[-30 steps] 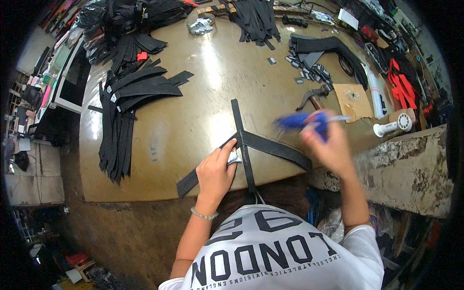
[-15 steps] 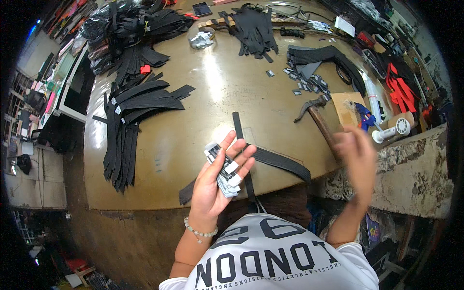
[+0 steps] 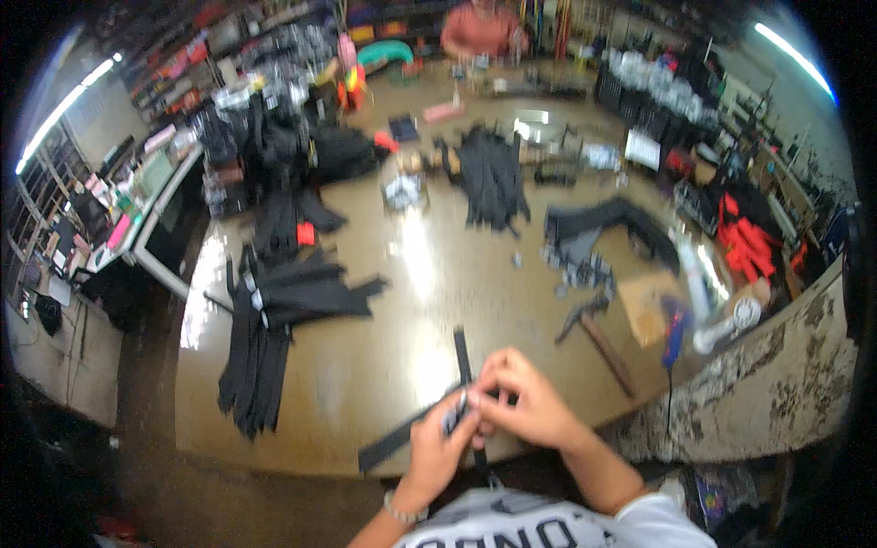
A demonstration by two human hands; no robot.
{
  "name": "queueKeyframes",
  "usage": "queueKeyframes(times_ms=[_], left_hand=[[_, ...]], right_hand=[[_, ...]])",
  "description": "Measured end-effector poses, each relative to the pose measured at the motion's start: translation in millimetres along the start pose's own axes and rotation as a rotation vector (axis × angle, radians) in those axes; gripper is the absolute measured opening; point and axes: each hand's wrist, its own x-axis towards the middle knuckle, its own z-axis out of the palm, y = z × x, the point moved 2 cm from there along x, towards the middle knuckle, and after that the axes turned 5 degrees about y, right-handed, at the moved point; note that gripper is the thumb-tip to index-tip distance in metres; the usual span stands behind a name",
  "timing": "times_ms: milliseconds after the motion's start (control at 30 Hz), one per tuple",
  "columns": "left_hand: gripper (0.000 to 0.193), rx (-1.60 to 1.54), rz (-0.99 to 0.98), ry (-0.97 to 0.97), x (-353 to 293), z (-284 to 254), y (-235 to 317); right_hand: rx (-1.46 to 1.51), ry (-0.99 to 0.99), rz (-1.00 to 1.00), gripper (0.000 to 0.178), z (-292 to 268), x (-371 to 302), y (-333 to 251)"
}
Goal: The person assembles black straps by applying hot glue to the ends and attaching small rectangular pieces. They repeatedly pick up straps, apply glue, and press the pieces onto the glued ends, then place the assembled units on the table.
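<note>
Near the front edge of the table my left hand [image 3: 439,447] is closed round a small stack of white and dark printed labels [image 3: 453,416], mostly covered by fingers and blurred. My right hand [image 3: 519,399] meets it there, its thumb and fingers pinched together at the top of the stack. What the right fingertips hold, if anything, is too smeared to name. Under and beside the hands lie black webbing straps: a flat one [image 3: 395,442] slants off to the left, and a narrow one [image 3: 461,353] points away from me.
Bundles of black straps lie at the left [image 3: 251,365] and far middle [image 3: 491,178]. To the right are a hammer [image 3: 607,354], a pile of small grey pieces [image 3: 585,274], brown cardboard [image 3: 644,306] and a blue glue gun [image 3: 676,333]. Another person [image 3: 480,32] is at the far end.
My right hand has come in from the right and met my left hand at the labels. The view has tilted up, showing more of the room's far end.
</note>
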Motion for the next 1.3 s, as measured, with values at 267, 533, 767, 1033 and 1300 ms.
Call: queueKeyframes(times_ms=[267,533,767,1033,1300], left_hand=[[0.025,0.480,0.166,0.008,-24,-10,6],[0.031,0.429,0.142,-0.308,-50,-16,-4],[0.027,0.565,0.194,-0.342,-58,-7,-7],[0.026,0.542,0.103,-0.197,-64,1,-5],[0.026,0.610,0.429,0.060,-46,2,-5]], right_hand=[[0.054,-0.139,-0.078,0.020,9,-20,9],[0.455,-0.316,-0.002,0.017,9,-61,31],[0.303,-0.089,-0.044,0.015,17,-89,45],[0.059,0.022,-0.047,0.013,18,-111,37],[-0.047,-0.208,0.096,0.017,31,-114,29]])
